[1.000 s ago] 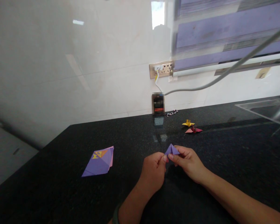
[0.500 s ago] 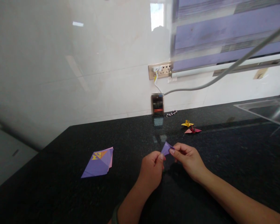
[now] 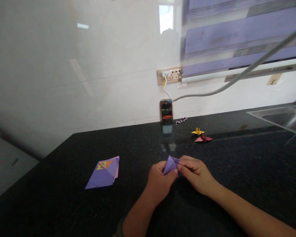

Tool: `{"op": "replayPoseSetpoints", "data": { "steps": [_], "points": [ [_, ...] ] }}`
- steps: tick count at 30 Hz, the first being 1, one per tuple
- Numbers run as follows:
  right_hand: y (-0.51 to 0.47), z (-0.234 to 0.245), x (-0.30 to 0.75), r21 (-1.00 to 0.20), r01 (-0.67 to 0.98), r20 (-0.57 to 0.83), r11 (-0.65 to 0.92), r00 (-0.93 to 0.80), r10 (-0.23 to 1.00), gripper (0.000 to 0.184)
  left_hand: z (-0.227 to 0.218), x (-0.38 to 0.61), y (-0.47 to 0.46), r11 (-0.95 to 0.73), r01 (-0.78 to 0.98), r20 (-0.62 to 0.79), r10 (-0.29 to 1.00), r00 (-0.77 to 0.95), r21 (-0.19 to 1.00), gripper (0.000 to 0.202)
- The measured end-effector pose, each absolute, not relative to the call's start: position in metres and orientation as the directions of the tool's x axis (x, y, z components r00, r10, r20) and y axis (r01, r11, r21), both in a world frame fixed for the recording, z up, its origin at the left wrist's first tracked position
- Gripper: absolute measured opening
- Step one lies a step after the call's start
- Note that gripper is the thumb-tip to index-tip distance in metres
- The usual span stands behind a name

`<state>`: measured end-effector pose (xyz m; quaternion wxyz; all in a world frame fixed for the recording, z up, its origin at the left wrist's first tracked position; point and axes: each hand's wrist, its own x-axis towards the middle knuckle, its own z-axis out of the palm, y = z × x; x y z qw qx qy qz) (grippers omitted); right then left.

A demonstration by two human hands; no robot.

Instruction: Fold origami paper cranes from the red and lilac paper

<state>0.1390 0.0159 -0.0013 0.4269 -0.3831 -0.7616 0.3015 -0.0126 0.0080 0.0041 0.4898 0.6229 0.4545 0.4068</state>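
A box (image 3: 166, 112), two cranes (image 3: 203, 139) and sink (image 3: 258, 116) are near the surface's (image 3: 128, 144) back edge; fingers of left hand (image 3: 160, 180) and right hand (image 3: 198, 171) clamp folded paper (image 3: 169, 165).

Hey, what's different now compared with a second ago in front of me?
The small folded purple paper has shifted left and a little toward you, and turned. It now lies more over the left hand, while the right hand pinches its right edge. Neither hand has let go. The yellow paper crane, red-and-pink paper crane and paper stack stayed put.
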Motion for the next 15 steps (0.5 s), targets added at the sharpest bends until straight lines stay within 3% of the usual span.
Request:
{"op": "replayPoseSetpoints", "data": {
  "steps": [4,15],
  "points": [
    [0.0148,-0.0023,0.1385,-0.729,0.367,0.465,0.578,-0.354,0.811,0.022,-0.0006,-0.0134,0.0101,-0.118,0.228,0.06,0.967,0.246,0.966,0.023],
    [0.0088,-0.002,0.136,-0.712,0.403,0.472,0.575,-0.332,0.817,0.023,0.0035,-0.0178,0.0099,-0.19,0.398,0.11,0.97,0.215,0.897,0.026]
  ]
}}
